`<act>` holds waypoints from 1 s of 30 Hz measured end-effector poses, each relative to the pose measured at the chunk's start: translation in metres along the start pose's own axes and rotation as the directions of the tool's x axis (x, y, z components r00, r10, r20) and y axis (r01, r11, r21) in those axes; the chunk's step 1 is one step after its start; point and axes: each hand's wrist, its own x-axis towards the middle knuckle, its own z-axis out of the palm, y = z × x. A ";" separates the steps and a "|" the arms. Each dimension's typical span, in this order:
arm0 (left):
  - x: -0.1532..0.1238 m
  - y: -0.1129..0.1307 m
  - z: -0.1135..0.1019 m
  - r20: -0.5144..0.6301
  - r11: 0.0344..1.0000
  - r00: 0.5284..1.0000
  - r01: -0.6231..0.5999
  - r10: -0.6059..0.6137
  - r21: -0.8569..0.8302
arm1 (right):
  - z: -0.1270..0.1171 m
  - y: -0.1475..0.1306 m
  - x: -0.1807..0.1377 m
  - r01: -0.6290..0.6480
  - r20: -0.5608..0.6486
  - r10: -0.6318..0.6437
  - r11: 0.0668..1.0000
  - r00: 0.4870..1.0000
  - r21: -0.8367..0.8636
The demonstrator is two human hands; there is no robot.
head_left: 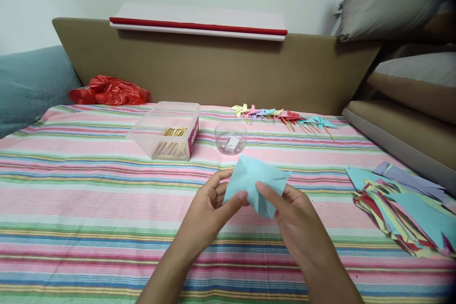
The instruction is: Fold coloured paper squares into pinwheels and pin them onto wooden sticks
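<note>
A light blue square of paper point(249, 175) is held up over the striped cloth, its lower right part bent and a slit showing near the right corner. My left hand point(213, 199) grips its left side, thumb on the near face and fingers behind. On the right side, my right hand point(292, 209) pinches the sheet with the thumb pressed on its face; most of those fingers are hidden behind the paper. Just beyond the paper stands a round clear tub point(231, 138) with small shiny pieces and a white label inside.
A clear plastic box point(142, 137) holds thin wooden sticks point(171, 149). Several finished paper pinwheels point(292, 117) lie at the back right. Coloured paper sheets point(402, 209) are piled at right, near stacked cushions point(409, 128). A red plastic bag point(114, 90) sits at back left on the striped cloth point(89, 209).
</note>
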 end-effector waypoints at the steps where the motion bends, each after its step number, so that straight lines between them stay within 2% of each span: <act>1: 0.000 -0.001 0.004 -0.039 0.999 0.999 0.002 -0.003 -0.043 | 0.002 0.001 0.001 0.027 -0.045 -0.024 0.998 0.999 0.056; 4: 0.000 -0.008 0.017 -0.135 0.991 0.990 0.013 -0.032 -0.137 | 0.010 0.003 0.001 0.077 -0.113 -0.057 0.980 0.992 0.182; 10: -0.001 -0.016 0.034 -0.191 0.974 0.981 -0.001 -0.043 -0.226 | 0.023 0.008 -0.002 0.073 -0.071 -0.054 0.954 0.996 0.290; 16: 0.003 -0.017 0.030 -0.268 0.975 0.964 -0.069 0.010 -0.213 | 0.033 0.011 -0.004 0.036 -0.015 -0.033 0.950 0.999 0.310; 22: 0.002 -0.017 0.025 -0.305 0.976 0.952 -0.083 0.019 -0.199 | 0.038 0.009 -0.005 0.020 -0.043 -0.007 0.948 0.999 0.319; 30: 0.004 -0.014 0.023 -0.334 0.976 0.942 -0.099 0.030 -0.193 | 0.032 0.011 -0.003 0.073 -0.095 -0.051 0.966 0.994 0.248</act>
